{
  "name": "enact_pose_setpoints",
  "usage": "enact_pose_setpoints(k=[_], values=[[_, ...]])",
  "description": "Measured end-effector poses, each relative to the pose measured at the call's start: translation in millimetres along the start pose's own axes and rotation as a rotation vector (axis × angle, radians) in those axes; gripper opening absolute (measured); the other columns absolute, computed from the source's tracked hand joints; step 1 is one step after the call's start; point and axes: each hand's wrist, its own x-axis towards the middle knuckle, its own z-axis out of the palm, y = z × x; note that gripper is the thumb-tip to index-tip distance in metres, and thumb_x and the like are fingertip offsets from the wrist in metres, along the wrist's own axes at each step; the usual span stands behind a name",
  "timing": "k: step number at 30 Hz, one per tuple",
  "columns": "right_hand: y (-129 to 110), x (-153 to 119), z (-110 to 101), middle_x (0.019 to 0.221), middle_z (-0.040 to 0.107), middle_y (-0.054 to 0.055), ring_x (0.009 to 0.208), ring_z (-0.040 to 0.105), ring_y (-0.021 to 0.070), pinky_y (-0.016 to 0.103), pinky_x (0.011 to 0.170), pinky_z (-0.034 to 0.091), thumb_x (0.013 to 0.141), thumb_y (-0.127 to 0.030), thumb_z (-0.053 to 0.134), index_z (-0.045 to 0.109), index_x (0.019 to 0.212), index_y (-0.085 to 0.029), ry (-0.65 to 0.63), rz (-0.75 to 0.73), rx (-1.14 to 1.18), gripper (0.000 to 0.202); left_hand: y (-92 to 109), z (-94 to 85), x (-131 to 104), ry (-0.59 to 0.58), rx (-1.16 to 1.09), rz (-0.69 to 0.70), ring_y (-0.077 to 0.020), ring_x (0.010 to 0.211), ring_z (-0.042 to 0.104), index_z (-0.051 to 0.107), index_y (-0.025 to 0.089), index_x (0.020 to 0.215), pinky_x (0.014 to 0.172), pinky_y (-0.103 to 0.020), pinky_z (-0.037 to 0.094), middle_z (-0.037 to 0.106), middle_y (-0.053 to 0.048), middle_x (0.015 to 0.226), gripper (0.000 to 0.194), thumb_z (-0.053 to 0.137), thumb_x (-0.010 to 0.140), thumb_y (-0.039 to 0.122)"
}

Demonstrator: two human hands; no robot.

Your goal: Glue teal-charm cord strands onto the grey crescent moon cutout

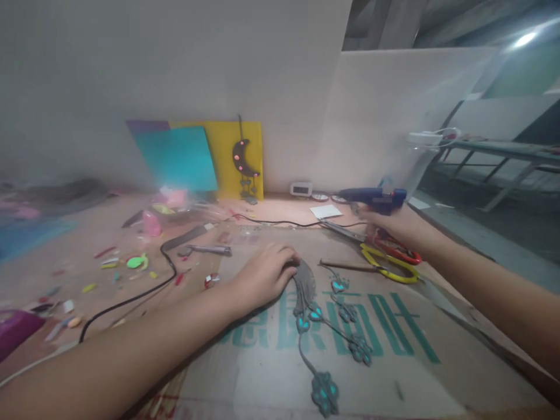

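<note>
A grey crescent (pixel 306 280) with strings and flower-shaped pendants (pixel 325 394) with turquoise inlays lies on the cardboard. My left hand (pixel 266 274) bends over the crescent's upper left edge, fingers pinched on it. Beside it rests a separate short strand (pixel 339 286) of similar pendants. At the back right, my right hand (pixel 370 219) is closed at the blue hot glue gun (pixel 376 198), whose nozzle points left; the fingers there are blurred and partly hidden. Yellow-handled scissors (pixel 394 271) and red-handled scissors (pixel 400 249) lie just below that hand.
A finished-looking dark crescent hanging (pixel 240 158) leans with yellow and turquoise boards (pixel 179 157) at the wall. Scraps, a green piece (pixel 135 262) and a tweezer-like tool (pixel 210 249) lie left. A black cord (pixel 172 274) crosses the table. A clear jug (pixel 417 157) stands right.
</note>
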Motion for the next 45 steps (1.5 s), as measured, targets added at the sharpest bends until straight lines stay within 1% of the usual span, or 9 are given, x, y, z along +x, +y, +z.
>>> enact_pose_setpoints(k=[3, 7, 12, 16, 24, 28, 31, 40, 45], values=[[-11.9, -30.5, -1.6, 0.09, 0.078, 0.008, 0.081, 0.073, 0.026, 0.039, 0.075, 0.059, 0.076, -0.047, 0.076, 0.071, 0.095, -0.022, -0.166, -0.141, 0.035, 0.032, 2.7, -0.4, -0.6, -0.002, -0.008, -0.013, -0.0252, 0.113, 0.059, 0.066, 0.016, 0.105, 0.103, -0.042, 0.048, 0.067, -0.01, 0.115, 0.014, 0.055, 0.097, 0.018], [-6.3, -52.9, 0.1, 0.082, 0.076, 0.008, 0.074, 0.07, 0.024, 0.037, 0.069, 0.059, 0.079, -0.056, 0.072, 0.073, 0.082, -0.022, -0.352, -0.216, -0.052, 0.034, 4.0, -0.9, -0.1, 0.005, -0.019, -0.041, -0.025, 0.11, 0.06, 0.068, 0.016, 0.1, 0.1, -0.042, 0.049, 0.067, -0.01, 0.112, 0.013, 0.056, 0.097, 0.019], [15.2, -55.2, 7.4, 0.074, 0.074, 0.006, 0.07, 0.07, 0.026, 0.038, 0.065, 0.058, 0.075, -0.061, 0.071, 0.071, 0.074, -0.023, -0.389, -0.153, -0.131, 0.038, 1.1, -1.0, 1.6, 0.009, -0.031, 0.005, -0.0238, 0.105, 0.061, 0.07, 0.017, 0.096, 0.095, -0.041, 0.05, 0.069, -0.008, 0.106, 0.014, 0.056, 0.097, 0.019], [16.3, -58.2, 9.9, 0.073, 0.076, 0.005, 0.072, 0.071, 0.0261, 0.039, 0.069, 0.059, 0.073, -0.064, 0.068, 0.072, 0.073, -0.022, -0.435, -0.09, -0.117, 0.042, -0.2, -1.5, 2.1, 0.006, -0.027, 0.036, -0.0235, 0.104, 0.062, 0.071, 0.017, 0.095, 0.095, -0.04, 0.049, 0.07, -0.008, 0.106, 0.016, 0.056, 0.097, 0.02], [-3.8, -73.6, 18.9, 0.065, 0.071, 0.001, 0.066, 0.067, 0.0228, 0.034, 0.062, 0.054, 0.074, -0.06, 0.069, 0.072, 0.071, -0.024, -0.42, -0.013, -0.28, 0.036, 1.0, -5.2, 1.3, -0.011, 0.003, 0.045, -0.0245, 0.106, 0.062, 0.07, 0.019, 0.098, 0.096, -0.042, 0.049, 0.069, -0.008, 0.106, 0.013, 0.058, 0.095, 0.023], [-9.7, -75.1, 23.2, 0.072, 0.074, 0.001, 0.069, 0.069, 0.0237, 0.033, 0.061, 0.055, 0.072, -0.057, 0.071, 0.077, 0.082, -0.027, -0.449, -0.002, -0.217, 0.032, -0.1, -2.7, 0.5, 0.008, 0.025, 0.033, -0.0263, 0.119, 0.06, 0.069, 0.019, 0.111, 0.105, -0.044, 0.047, 0.067, -0.011, 0.124, 0.02, 0.058, 0.095, 0.025], [-4.3, -73.5, 22.2, 0.074, 0.076, 0.002, 0.073, 0.071, 0.026, 0.037, 0.065, 0.058, 0.074, -0.058, 0.071, 0.079, 0.084, -0.027, -0.449, -0.015, -0.205, 0.033, -0.9, -1.5, 0.3, 0.0, 0.027, 0.008, -0.0274, 0.125, 0.059, 0.066, 0.018, 0.119, 0.109, -0.045, 0.045, 0.065, -0.012, 0.132, 0.027, 0.058, 0.095, 0.027], [14.2, -74.5, 18.4, 0.086, 0.077, 0.005, 0.086, 0.072, 0.0338, 0.048, 0.075, 0.059, 0.074, -0.066, 0.07, 0.078, 0.09, -0.029, -0.252, 0.022, -0.418, 0.041, -3.5, 0.9, 0.3, 0.006, -0.002, 0.018, -0.0268, 0.115, 0.062, 0.067, 0.018, 0.112, 0.104, -0.044, 0.048, 0.07, -0.01, 0.12, 0.021, 0.058, 0.095, 0.026], [18.6, -70.5, 21.5, 0.076, 0.074, 0.007, 0.077, 0.07, 0.0339, 0.05, 0.07, 0.058, 0.069, -0.073, 0.067, 0.074, 0.077, -0.028, -0.204, -0.01, -0.292, 0.046, 3.5, -8.4, 1.8, 0.037, -0.015, -0.013, -0.0255, 0.12, 0.061, 0.067, 0.017, 0.112, 0.106, -0.041, 0.047, 0.067, -0.012, 0.127, 0.021, 0.061, 0.094, 0.024]])
